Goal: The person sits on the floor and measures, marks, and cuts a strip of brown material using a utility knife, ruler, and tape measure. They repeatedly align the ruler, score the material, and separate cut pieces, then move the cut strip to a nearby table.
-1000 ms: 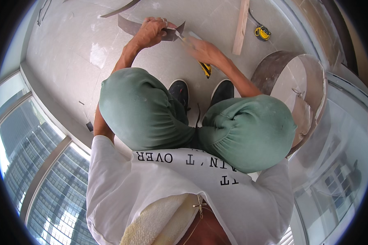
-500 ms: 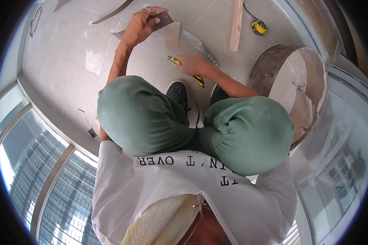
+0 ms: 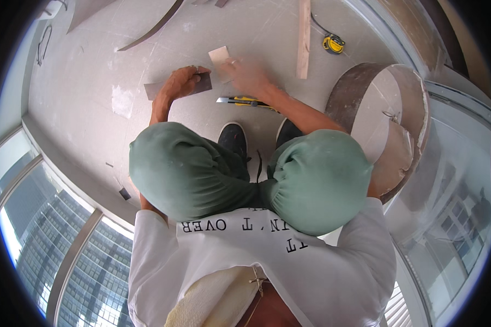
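Note:
My left hand [image 3: 181, 82] is closed around a short dark brown strip [image 3: 203, 83], held low over the tiled floor in front of my left foot. To its right, my right hand [image 3: 249, 75] is blurred by motion. Its fingers are on a small beige rectangular piece [image 3: 219, 55], which tilts and seems gripped at its right side. Below the right hand lies a yellow and black utility knife [image 3: 239, 101], its blade pointing left. The fingertips of my right hand are smeared.
A wooden batten [image 3: 303, 41] and a yellow tape measure [image 3: 333, 43] lie at the far right. Near my right knee stands a large curled brown strip [image 3: 346, 92]. A long curved strip [image 3: 157, 26] lies far left. Glass panels border both sides.
My right hand has put the utility knife on the floor and moved to the beige piece, which has tilted. My left hand has drawn the dark strip nearer. The view has shifted slightly.

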### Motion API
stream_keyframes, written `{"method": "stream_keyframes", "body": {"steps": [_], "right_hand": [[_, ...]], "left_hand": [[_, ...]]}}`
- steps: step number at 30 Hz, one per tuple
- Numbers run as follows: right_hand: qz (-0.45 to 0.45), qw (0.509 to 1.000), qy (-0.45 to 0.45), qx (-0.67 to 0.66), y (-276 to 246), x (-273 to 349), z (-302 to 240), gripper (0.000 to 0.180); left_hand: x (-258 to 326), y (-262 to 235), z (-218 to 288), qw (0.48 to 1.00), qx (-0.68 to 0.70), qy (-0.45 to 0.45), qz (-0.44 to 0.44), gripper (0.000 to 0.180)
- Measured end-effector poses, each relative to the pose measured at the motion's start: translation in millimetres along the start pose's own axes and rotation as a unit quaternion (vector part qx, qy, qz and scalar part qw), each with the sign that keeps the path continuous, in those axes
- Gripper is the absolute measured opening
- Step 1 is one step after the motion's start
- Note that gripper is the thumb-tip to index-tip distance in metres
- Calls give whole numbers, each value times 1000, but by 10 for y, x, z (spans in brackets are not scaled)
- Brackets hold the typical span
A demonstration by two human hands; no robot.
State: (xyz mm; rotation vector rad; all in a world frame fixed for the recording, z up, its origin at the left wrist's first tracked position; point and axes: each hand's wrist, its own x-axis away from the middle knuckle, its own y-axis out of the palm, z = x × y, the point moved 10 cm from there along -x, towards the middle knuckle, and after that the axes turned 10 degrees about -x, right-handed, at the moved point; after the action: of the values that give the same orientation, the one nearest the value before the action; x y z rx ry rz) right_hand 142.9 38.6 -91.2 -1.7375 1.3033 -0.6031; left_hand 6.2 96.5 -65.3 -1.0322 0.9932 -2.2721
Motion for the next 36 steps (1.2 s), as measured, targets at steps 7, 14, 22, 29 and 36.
{"method": "stream_keyframes", "body": {"steps": [7, 14, 22, 29, 36], "right_hand": [[43, 995, -85, -40, -131, -147, -52, 18], [335, 910, 206, -134, -2125, 308, 959, 23], [509, 830, 201, 113, -3155, 1092, 1242, 37], [89, 987, 100, -90, -937, 762, 151, 36], [26, 983, 181, -9, -443, 882, 426, 42]], "left_hand": [[74, 278, 470, 989, -127, 58, -40, 40], [-227, 506, 915, 957, -240, 147, -68, 33], [-471, 514, 871, 904, -388, 170, -60, 16], [-527, 404, 899, 929, -326, 172, 40, 36], [-42, 120, 250, 964, -190, 36, 181, 48]]}}
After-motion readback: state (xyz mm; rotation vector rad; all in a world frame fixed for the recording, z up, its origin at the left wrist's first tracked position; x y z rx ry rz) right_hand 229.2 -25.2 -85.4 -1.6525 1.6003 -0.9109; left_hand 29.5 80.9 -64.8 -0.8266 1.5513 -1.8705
